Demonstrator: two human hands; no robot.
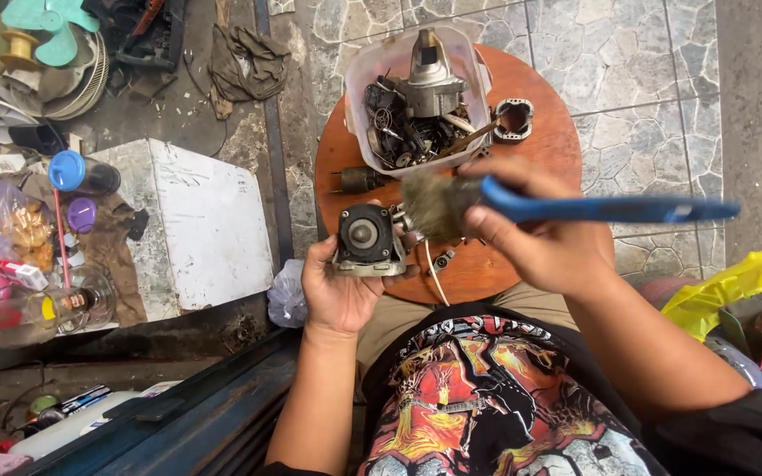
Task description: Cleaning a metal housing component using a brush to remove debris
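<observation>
My left hand [339, 291] holds a small dark metal motor housing [366, 240] with a round centre, face up, over the near edge of a round wooden table [544, 145]. My right hand [535, 234] grips a blue-handled paintbrush [601, 209]. Its worn, dirty bristles [434, 204] sit just right of the housing, close to it. The brush handle points off to the right.
A clear plastic tub [372, 66] of dark machine parts and a grey metal gear case [432, 75] stands at the table's far side, a small metal ring part [513, 119] beside it. A white box [209, 225], bottles and clutter lie left; a yellow bag [734, 286] lies right.
</observation>
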